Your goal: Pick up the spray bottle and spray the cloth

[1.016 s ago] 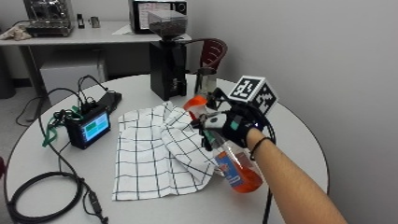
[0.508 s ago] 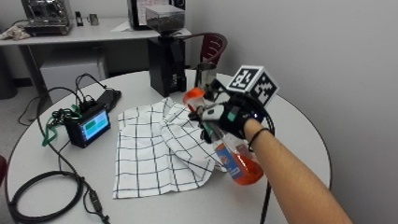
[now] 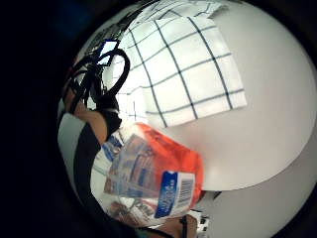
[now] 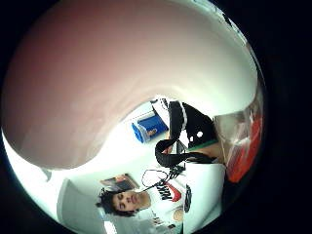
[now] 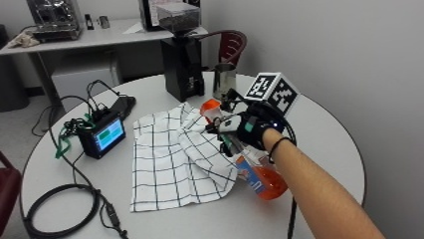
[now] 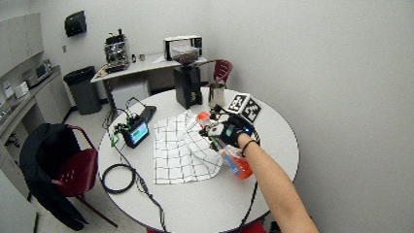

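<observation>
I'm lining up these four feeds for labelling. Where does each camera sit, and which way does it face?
Outside view: near the person, looking along the forearm at the hand gripping the spray bottle over the cloth.
Wide outside view: high up, taking in the whole table and arm.
Little finger side palm view: on the palm, facing bottle and cloth; black straps show.
Thumb side palm view: on the palm, facing back at the person.
All four show the bottle.

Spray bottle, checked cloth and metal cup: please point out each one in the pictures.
spray bottle (image 5: pixel 262 180), outside view, on the orange lower body.
checked cloth (image 5: pixel 162 167), outside view, on the flat middle part lying on the table.
metal cup (image 5: pixel 223 85), outside view, on its side wall.
</observation>
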